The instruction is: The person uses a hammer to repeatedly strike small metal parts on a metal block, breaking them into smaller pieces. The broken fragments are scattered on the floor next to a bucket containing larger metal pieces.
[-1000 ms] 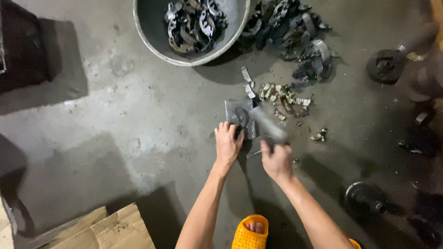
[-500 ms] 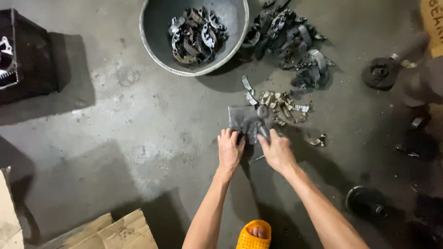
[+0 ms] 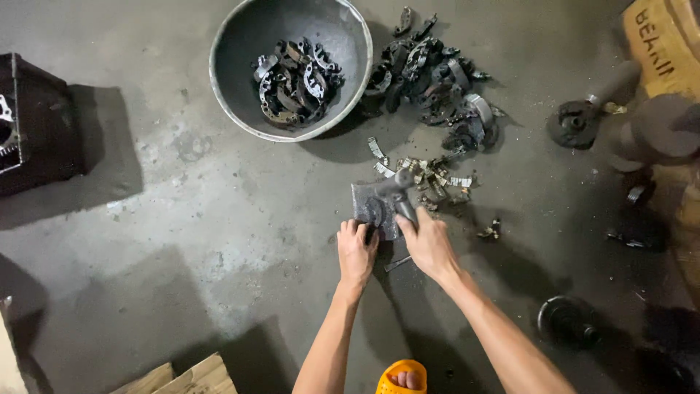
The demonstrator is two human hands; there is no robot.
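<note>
Concrete floor [image 3: 182, 219] bears bowl [image 3: 292, 66], scrap pile [image 3: 437, 73] beyond hammer-gripping right hand [image 3: 429, 244].

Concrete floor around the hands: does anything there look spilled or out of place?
Yes. Dark curved metal parts lie heaped on the grey concrete floor beside the round grey metal basin, not inside it, and small pale scraps lie scattered by the flat metal block.

Right hand [image 3: 430, 244] grips hammer [image 3: 397, 193]; left hand [image 3: 356, 252] steadies metal block [image 3: 368, 208]
</note>
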